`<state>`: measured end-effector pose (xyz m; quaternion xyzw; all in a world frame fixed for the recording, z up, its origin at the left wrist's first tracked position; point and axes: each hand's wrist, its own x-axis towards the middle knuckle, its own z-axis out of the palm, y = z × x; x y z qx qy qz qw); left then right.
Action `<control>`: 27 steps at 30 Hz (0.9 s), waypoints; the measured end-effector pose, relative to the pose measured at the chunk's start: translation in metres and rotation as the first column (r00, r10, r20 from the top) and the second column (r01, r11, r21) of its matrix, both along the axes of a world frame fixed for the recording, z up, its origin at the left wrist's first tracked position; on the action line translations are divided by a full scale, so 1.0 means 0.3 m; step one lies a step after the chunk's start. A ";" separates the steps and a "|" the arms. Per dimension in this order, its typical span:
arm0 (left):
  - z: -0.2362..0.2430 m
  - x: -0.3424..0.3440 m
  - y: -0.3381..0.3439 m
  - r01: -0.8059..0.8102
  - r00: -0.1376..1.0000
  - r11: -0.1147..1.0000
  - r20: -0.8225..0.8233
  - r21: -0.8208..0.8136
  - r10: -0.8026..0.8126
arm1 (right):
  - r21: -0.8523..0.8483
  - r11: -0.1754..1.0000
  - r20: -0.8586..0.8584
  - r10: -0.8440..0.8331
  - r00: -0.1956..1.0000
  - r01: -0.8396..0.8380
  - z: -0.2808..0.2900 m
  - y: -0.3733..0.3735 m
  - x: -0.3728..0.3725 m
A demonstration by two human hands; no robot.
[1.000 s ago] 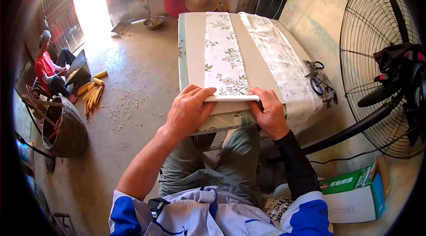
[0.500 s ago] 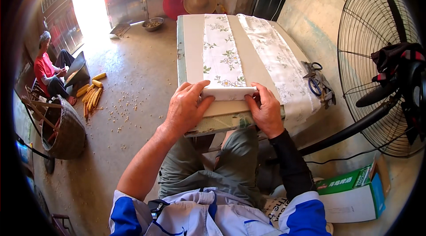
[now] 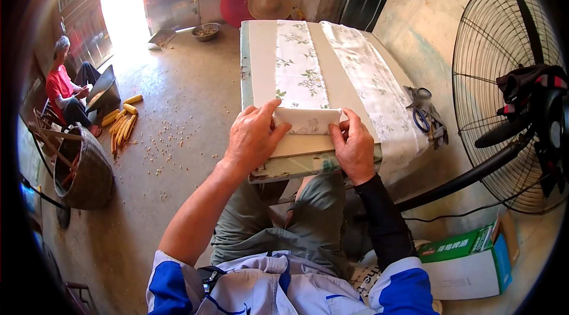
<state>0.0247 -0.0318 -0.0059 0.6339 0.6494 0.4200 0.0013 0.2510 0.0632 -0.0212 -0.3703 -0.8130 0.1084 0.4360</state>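
Observation:
A white floral fabric strip point(image 3: 299, 72) runs down the table, and its near end is folded over into a flat, wide band point(image 3: 309, 122). My left hand point(image 3: 255, 135) grips the band's left end between thumb and fingers. At the opposite end, my right hand point(image 3: 352, 146) pinches the cloth the same way, thumb in front. The fold shows the cloth's paler reverse side with a faint flower. To the right lies a second floral strip point(image 3: 370, 78), spread lengthwise and hanging over the table's near right corner.
The table point(image 3: 261, 81) has a pale board top. Scissors point(image 3: 421, 118) and dark cloth rest at its right edge. A large black fan point(image 3: 510, 96) stands at right, above a green and white box point(image 3: 465, 261). At left, a seated person point(image 3: 66, 90) is near corn cobs point(image 3: 124, 125) and a basket point(image 3: 84, 170).
The folded band has turned over farther along the strip, covering the large flowers near it. Its front face now stands taller. Both hands keep hold of its ends.

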 end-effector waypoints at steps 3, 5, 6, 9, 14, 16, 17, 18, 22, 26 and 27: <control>-0.001 -0.001 0.004 -0.013 1.000 1.000 -0.020 -0.008 0.013 | 0.018 0.999 0.013 -0.030 0.999 0.029 -0.004 0.000 -0.009; 0.001 0.001 0.006 -0.020 0.999 1.000 -0.026 -0.015 0.019 | 0.031 0.999 0.019 -0.044 0.999 0.043 -0.005 0.000 -0.015; 0.006 0.005 0.008 -0.023 0.999 0.999 -0.031 -0.023 0.022 | 0.033 0.998 0.029 -0.055 0.998 0.054 -0.002 0.000 -0.015; 0.005 0.011 0.013 -0.034 0.998 0.999 -0.048 -0.028 0.033 | 0.029 0.997 0.054 -0.078 0.996 0.076 0.006 -0.003 -0.022; -0.019 0.003 0.020 -0.052 0.992 0.997 -0.113 0.056 0.058 | 0.055 0.992 0.115 -0.117 0.986 0.111 0.006 0.006 -0.036; -0.019 0.005 0.017 -0.056 0.987 0.994 -0.145 0.090 0.069 | 0.040 0.992 0.144 -0.123 0.982 0.118 0.013 0.004 -0.039; -0.021 0.004 0.017 -0.055 0.987 0.994 -0.145 0.093 0.068 | 0.043 0.992 0.142 -0.124 0.982 0.119 0.015 0.001 -0.039; -0.021 0.001 0.018 -0.054 0.987 0.998 -0.150 0.045 0.060 | 0.025 0.991 0.168 -0.133 0.977 0.130 0.018 0.000 -0.039; -0.022 -0.002 0.022 -0.055 0.986 0.998 -0.162 -0.034 0.049 | 0.180 0.972 0.267 -0.193 0.944 0.148 0.025 -0.025 -0.052; -0.027 -0.002 0.021 -0.052 0.987 0.996 -0.154 -0.077 0.040 | 0.310 0.936 0.267 0.084 0.960 -0.168 0.036 -0.099 -0.123; -0.021 0.001 0.021 -0.053 0.988 0.997 -0.150 -0.052 0.044 | 0.320 0.914 0.296 0.152 0.943 -0.248 0.037 -0.114 -0.137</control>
